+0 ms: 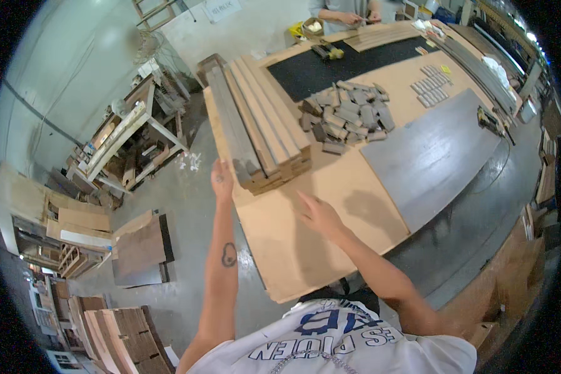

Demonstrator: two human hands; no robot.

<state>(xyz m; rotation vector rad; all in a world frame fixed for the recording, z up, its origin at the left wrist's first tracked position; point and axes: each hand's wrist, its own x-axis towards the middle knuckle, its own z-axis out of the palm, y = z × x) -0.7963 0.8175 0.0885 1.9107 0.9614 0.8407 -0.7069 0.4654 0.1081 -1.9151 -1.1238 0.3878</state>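
Observation:
A long stack of wooden boards [255,118], with grey and light tan faces, lies lengthwise on the left side of the worktable [318,249]. My left hand [222,181] is beside the stack's near left corner, its fingers pointing away from me and holding nothing I can see. Whether it touches the boards I cannot tell. Over the bare tabletop, just right of the stack's near end, is my right hand [321,215]. Its fingers are stretched out, slightly blurred, and nothing is in them. A pile of small wood blocks [349,115] lies right of the boards.
A grey panel [433,156] covers the table's right part, with a power tool [492,121] on it. Small pieces [430,87] stand in rows beyond. Another tool [328,51] rests on a black sheet [361,65]. Across the table is another person [346,14].

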